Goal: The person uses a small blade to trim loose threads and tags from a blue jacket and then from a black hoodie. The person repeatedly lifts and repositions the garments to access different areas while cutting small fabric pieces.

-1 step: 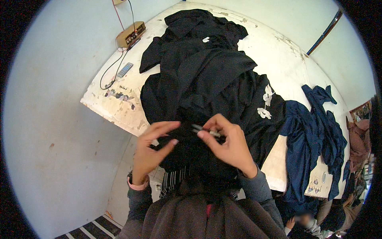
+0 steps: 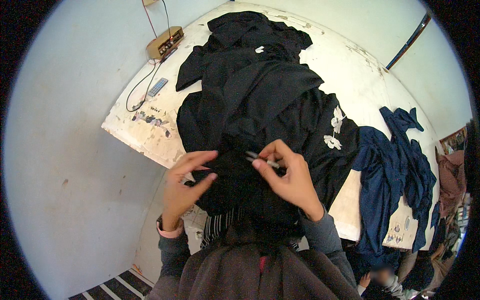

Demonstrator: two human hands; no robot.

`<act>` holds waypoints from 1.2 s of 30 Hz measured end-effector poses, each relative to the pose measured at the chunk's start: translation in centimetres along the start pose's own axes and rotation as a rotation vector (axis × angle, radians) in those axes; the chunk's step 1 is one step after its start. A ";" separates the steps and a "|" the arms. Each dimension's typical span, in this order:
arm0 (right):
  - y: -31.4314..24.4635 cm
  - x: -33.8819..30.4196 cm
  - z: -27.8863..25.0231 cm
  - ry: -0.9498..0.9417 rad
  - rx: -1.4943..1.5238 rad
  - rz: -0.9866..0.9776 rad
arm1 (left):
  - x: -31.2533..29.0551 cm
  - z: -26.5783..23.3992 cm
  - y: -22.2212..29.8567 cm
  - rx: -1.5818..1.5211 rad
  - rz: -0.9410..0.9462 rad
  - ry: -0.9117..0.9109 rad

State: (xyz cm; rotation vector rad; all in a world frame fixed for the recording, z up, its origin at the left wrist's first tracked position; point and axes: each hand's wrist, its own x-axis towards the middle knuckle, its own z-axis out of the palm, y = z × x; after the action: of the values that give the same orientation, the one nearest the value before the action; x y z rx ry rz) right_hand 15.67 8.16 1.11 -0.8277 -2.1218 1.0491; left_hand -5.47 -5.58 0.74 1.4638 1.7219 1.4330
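Observation:
Black cloth garments [image 2: 240, 105] lie heaped over the table, and their near part hangs down in front of me. White flower patches [image 2: 336, 131] show on the right side of the cloth. My right hand [image 2: 290, 175] holds a small pair of thread snips [image 2: 262, 159] between thumb and fingers, its two metal tips pointing left. Across from it, my left hand [image 2: 187, 182] hovers over the black cloth with thumb and fingers apart. Nothing shows between those fingers. Any thread is too fine to make out.
The white table [image 2: 145, 120] has worn, peeling patches. A boxy radio-like device [image 2: 165, 44] with cables and a remote control [image 2: 158, 87] sit at the far left. Dark blue garments [image 2: 382, 180] hang over the right edge. Another person [image 2: 385, 280] is at the lower right.
My left hand has shifted slightly left, away from the snips. My right hand has moved a little to the right, with the snips still in it.

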 end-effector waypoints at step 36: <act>3.7 0.6 1.1 -0.023 -0.045 0.052 | -1.0 4.9 -4.0 0.038 -0.240 0.042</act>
State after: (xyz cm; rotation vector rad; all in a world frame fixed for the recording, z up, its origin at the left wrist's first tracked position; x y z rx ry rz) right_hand 15.44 9.91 -2.37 -0.9010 -2.1603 1.0452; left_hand -2.68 -4.07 -4.84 1.2050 1.8873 1.3193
